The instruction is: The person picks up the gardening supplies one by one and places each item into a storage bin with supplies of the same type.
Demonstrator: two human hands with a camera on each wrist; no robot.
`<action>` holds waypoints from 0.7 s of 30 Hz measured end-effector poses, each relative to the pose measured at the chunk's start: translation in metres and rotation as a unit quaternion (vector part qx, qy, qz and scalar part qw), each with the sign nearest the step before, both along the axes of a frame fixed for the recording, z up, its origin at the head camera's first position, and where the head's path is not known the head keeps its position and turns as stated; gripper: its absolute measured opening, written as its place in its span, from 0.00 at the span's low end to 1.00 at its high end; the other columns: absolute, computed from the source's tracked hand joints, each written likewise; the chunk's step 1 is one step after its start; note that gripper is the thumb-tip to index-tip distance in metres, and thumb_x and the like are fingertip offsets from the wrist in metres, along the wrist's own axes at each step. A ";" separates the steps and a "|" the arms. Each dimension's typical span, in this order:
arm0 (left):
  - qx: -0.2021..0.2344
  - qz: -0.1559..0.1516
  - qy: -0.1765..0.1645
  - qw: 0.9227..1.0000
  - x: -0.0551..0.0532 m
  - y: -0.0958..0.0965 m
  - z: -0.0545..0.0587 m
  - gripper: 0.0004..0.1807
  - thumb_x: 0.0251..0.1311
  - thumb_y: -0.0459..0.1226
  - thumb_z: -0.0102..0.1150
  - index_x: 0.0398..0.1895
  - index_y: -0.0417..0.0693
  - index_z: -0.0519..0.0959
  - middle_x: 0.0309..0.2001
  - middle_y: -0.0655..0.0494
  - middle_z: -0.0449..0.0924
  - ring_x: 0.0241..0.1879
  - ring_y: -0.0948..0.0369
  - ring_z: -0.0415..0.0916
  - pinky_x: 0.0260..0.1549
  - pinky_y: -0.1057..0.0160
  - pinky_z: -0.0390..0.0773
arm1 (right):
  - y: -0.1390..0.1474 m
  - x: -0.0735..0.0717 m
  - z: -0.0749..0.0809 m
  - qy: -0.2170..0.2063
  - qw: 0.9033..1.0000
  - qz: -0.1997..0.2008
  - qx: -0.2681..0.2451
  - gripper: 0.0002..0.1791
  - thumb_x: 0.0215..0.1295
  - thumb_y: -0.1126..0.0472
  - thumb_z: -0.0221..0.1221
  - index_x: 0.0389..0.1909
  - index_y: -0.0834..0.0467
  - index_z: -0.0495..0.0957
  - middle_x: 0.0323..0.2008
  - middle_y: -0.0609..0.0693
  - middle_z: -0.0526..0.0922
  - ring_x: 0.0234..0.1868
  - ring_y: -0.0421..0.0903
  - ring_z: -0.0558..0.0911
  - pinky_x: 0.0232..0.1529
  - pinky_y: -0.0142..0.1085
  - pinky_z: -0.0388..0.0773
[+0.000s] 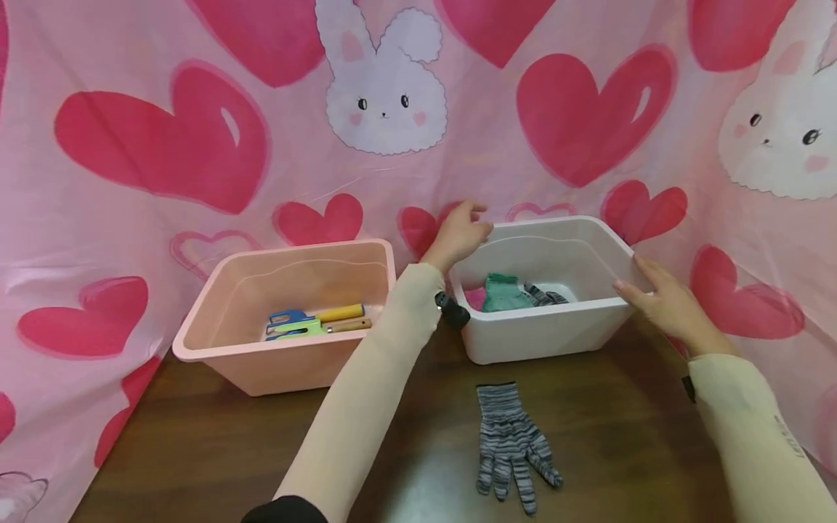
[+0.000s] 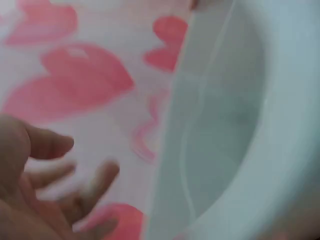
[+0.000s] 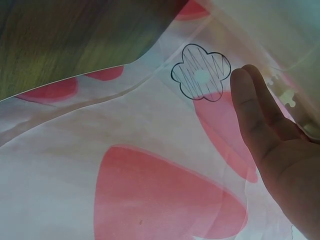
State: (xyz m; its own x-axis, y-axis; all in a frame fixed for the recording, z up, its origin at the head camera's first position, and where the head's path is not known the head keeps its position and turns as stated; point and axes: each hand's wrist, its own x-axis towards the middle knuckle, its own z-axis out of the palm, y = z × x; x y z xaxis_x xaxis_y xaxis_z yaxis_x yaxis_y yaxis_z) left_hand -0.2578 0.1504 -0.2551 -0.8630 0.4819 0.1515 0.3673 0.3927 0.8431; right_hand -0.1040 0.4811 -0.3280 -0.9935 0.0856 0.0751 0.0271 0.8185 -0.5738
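A white plastic bin stands on the table with a pink cloth piece, a green glove and a grey striped glove inside. At its back left corner, my left hand has its fingers spread and relaxed; the left wrist view shows those fingers beside the rim, holding nothing. My right hand is at the bin's right end, thumb by the rim. Straight fingers lie along the bin's outer side in the right wrist view. Another grey striped glove lies flat in front.
To the left stands a pink bin holding small hand tools, one with a yellow handle and one with a wooden handle. My left forearm crosses its right side. A pink heart-print cloth hangs behind the brown table.
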 end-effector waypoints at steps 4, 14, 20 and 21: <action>0.003 -0.134 0.013 0.991 0.048 -0.027 0.008 0.13 0.74 0.34 0.54 0.56 0.42 0.80 0.44 0.50 0.83 0.37 0.55 0.83 0.41 0.64 0.82 | -0.001 0.001 0.002 0.000 1.000 -0.001 -0.001 0.51 0.73 0.40 0.54 0.80 0.59 0.35 0.74 0.76 0.45 0.70 0.80 0.48 0.55 0.81 0.52; -0.305 -0.261 0.025 0.915 0.132 -0.065 -0.085 0.17 0.71 0.45 0.59 0.58 0.49 0.80 0.46 0.59 0.82 0.42 0.60 0.81 0.45 0.62 0.80 | -0.004 -0.002 0.003 -0.015 1.000 0.004 0.010 0.52 0.72 0.38 0.55 0.81 0.59 0.37 0.74 0.75 0.47 0.70 0.79 0.50 0.56 0.79 0.55; -0.471 -0.152 0.065 0.867 0.158 -0.029 -0.132 0.35 0.67 0.56 0.61 0.71 0.48 0.70 0.64 0.50 0.73 0.50 0.56 0.80 0.45 0.58 0.81 | -0.002 0.002 0.005 -0.007 1.000 -0.003 0.006 0.51 0.73 0.39 0.54 0.81 0.60 0.38 0.74 0.74 0.47 0.71 0.78 0.51 0.57 0.79 0.54; -0.480 -0.131 0.064 0.865 0.162 -0.025 -0.137 0.37 0.65 0.57 0.63 0.70 0.47 0.70 0.62 0.49 0.73 0.46 0.56 0.81 0.41 0.58 0.82 | -0.003 0.002 0.004 -0.003 1.000 -0.004 0.004 0.50 0.73 0.40 0.54 0.81 0.60 0.39 0.74 0.74 0.48 0.70 0.78 0.52 0.58 0.78 0.54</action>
State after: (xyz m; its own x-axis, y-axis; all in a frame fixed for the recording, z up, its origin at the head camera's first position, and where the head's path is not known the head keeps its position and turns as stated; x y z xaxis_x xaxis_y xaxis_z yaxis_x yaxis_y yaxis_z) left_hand -0.0960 0.1249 -0.3919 -0.7102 0.6160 -0.3409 0.6165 0.7780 0.1213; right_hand -0.1023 0.4777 -0.3236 -0.9933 0.0922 0.0694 0.0369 0.8234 -0.5663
